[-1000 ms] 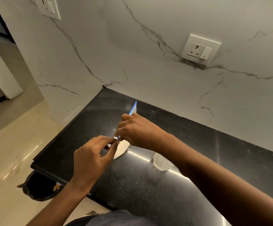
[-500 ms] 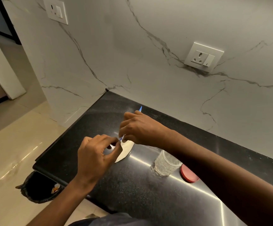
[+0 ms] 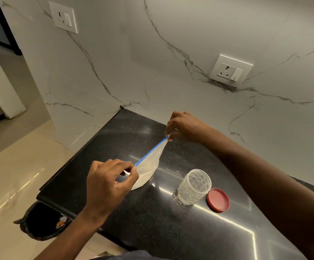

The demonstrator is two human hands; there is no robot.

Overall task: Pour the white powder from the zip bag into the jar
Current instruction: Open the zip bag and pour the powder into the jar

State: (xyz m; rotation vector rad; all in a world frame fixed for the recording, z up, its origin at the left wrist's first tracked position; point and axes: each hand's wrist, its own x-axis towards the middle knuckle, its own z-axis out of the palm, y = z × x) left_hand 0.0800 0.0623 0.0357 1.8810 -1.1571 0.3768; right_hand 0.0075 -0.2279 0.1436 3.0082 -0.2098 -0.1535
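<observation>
A clear zip bag (image 3: 148, 170) with white powder in its lower part rests its bottom on the black counter (image 3: 152, 222). Its blue zip strip runs taut between my hands. My left hand (image 3: 108, 182) pinches the near end of the strip, and my right hand (image 3: 183, 126) pinches the far end, higher up. To the right of the bag an empty clear textured jar (image 3: 193, 187) stands upright with no lid on. Its red lid (image 3: 218, 199) lies flat on the counter just right of the jar.
White marble walls meet behind the counter, with one socket plate (image 3: 231, 70) on the back wall and another socket plate (image 3: 63, 16) on the left wall. A black bin (image 3: 41, 221) with a bag liner stands on the tiled floor below the counter's left corner.
My hands have drawn apart along the blue strip: the right hand went up and right, stretching the strip straight. The jar and red lid, once covered by my right arm, now show.
</observation>
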